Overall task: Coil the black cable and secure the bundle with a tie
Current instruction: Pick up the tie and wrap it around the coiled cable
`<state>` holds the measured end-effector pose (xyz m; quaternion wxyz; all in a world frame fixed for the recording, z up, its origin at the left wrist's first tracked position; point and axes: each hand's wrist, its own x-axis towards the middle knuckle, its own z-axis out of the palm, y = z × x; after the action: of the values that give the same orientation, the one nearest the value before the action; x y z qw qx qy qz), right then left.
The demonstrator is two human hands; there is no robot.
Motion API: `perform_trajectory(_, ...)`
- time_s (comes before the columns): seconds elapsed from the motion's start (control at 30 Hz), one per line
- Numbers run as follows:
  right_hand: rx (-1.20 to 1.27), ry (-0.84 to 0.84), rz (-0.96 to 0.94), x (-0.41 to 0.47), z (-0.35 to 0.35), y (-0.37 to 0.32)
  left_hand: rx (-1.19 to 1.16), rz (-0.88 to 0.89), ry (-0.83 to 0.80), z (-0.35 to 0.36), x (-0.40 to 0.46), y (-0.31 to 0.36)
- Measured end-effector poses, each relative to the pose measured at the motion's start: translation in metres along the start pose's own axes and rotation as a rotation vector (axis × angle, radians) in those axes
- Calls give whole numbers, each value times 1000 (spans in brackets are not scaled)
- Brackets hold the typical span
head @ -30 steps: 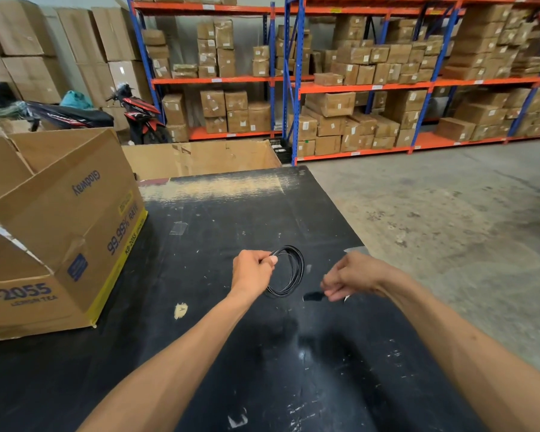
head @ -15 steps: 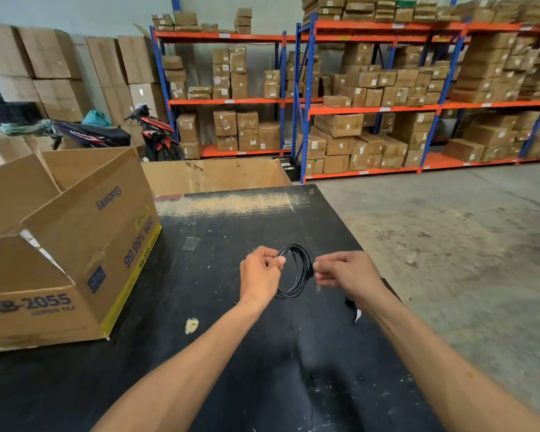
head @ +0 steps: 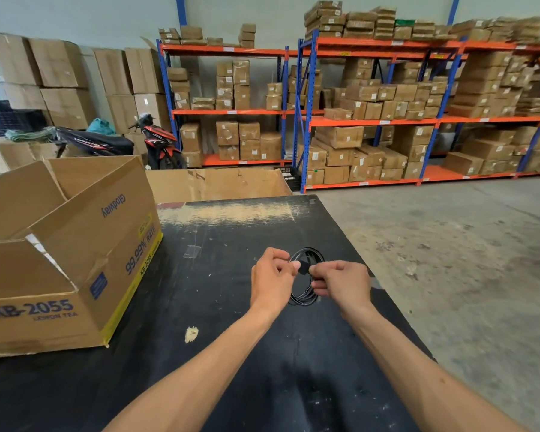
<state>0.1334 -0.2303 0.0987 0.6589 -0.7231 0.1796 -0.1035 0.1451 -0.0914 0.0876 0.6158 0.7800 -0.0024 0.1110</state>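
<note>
step: tie on | left hand (head: 273,275) pinches coil (head: 306,277) above table's (head: 231,307) right edge | right hand (head: 343,283) pinches tie (head: 304,268) | advice: I'd wrap tight, keeping loops stacked

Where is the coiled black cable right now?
In the head view, the coiled black cable is held up between the left hand and right hand, above the black table, right of the open cardboard box.

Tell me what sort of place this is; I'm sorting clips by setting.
Most likely a warehouse: pallet racks loaded with cartons, more cardboard boxes stacked by the wall, a bare concrete floor, and a motorbike parked indoors.
</note>
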Motion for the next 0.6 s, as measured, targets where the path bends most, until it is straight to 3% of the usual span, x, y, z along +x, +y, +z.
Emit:
perform_trajectory(0.3,177,-155,69,-11,11,-7,-289,-244,-103,-4,1,2)
perform_trajectory(0.43,180,-227,99,-11,5,-7,-296,-218,-170,-5,0,5)
perform_trajectory(0.5,147,-232,55,-13,1,-9,-274,-192,-167,-5,1,4)
perform_trajectory(0.6,-87,-137,-154,-13,-5,-11,-169,-151,-153,-5,3,-1)
